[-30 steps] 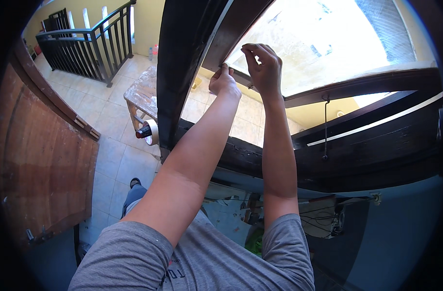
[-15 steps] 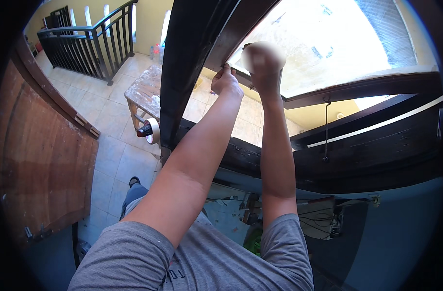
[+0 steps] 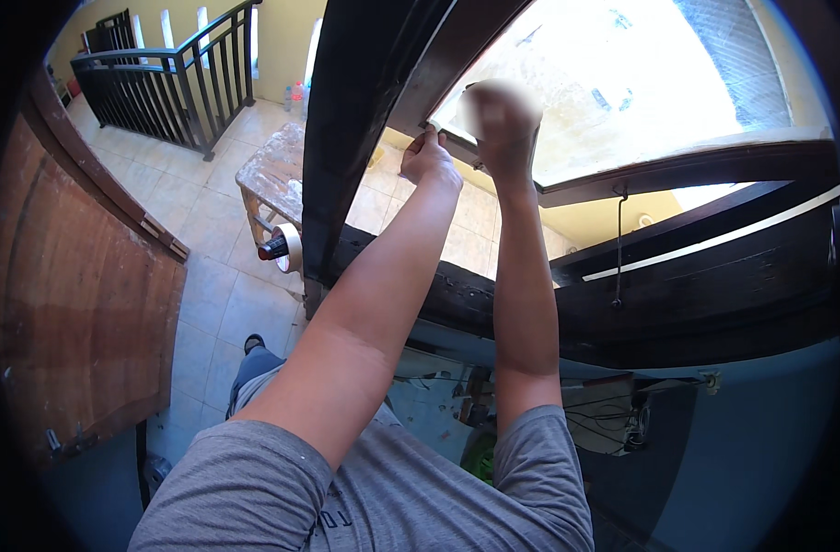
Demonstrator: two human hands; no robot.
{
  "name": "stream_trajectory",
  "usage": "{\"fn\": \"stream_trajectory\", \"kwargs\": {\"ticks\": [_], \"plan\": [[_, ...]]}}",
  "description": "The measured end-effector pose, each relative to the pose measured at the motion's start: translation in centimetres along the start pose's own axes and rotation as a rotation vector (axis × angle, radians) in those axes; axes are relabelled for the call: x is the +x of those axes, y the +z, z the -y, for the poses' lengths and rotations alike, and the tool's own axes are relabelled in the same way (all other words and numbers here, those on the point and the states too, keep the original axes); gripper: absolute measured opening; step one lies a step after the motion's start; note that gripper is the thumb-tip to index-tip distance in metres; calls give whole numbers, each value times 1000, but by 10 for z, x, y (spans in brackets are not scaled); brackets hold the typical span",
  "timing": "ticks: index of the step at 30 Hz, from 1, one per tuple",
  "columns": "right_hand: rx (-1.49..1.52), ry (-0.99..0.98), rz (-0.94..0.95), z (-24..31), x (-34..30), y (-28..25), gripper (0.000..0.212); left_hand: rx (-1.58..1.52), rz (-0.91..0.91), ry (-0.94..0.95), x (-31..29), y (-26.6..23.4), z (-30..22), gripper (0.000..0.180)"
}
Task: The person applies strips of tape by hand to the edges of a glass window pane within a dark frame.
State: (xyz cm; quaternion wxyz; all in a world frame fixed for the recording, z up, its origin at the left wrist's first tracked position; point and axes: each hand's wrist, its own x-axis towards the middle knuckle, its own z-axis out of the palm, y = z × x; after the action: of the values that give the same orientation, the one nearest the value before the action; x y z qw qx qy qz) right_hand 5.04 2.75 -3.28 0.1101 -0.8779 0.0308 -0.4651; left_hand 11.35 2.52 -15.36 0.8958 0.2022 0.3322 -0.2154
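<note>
My half-curled left hand (image 3: 429,161) is nearest the upper-centre window-sash corner (image 3: 412,110); the rail (image 3: 696,166) runs rightward past my blurred right hand (image 3: 503,120); grips unclear.

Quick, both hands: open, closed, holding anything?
Left hand: fingers bent at the window frame; cannot tell whether it grips anything.
Right hand: blurred, in front of the pane; cannot tell.

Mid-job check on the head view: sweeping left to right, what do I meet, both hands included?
Brown wooden door → small, stained wooden table → left hand → right hand, partly blurred → thin metal hook hanging by the dark frame.
</note>
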Motion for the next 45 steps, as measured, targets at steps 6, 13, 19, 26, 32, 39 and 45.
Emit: {"fn": "stream_trajectory", "kwargs": {"ticks": [6,13,19,26,32,39,45], "plan": [[19,23,-70,10,10,-6,5,-20,70,33,19,-12,4,15],[37,24,110,22,12,-23,4,41,22,-90,-9,-34,7,29],[-79,35,121,18,9,-23,5,78,-27,-231,-70,-38,-6,23],[-180,-73,-9,8,2,-14,8,213,278,-208,-106,-47,-11,39],[-160,-89,-33,8,-3,-12,8,16,283,-247,-93,-11,-24,39],[-151,-67,-31,5,-2,-9,8,-160,206,-354,-58,9,-15,30],[-105,-24,-29,10,-2,-10,7,-158,180,-399,-43,6,-7,19]]}}
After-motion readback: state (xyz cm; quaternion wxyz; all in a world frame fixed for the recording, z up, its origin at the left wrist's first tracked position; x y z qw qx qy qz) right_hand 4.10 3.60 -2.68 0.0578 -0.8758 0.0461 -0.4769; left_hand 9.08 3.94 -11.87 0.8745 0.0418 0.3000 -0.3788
